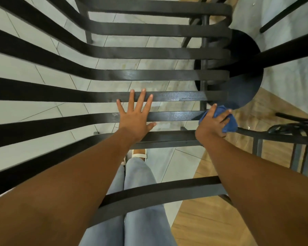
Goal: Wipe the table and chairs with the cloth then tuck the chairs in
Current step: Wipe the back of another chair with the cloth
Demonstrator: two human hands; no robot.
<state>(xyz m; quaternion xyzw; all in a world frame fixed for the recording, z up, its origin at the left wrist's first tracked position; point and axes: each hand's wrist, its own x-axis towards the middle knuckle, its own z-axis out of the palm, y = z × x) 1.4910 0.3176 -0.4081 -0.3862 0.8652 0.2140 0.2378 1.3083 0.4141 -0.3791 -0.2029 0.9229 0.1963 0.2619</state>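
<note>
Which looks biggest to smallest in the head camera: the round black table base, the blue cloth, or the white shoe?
1. Round black table base, partly hidden behind chair slats.
2. Blue cloth, bunched under the right hand.
3. White shoe, mostly hidden.

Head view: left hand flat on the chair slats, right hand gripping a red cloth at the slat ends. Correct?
Not quite: the cloth is blue, not red, as the head view shows. The rest holds: left hand lies flat on the chair slats, right hand grips the cloth at the slat ends.

light: even, soft | glare: faint on slats (176,96) | edges: bowed, blurred
</note>
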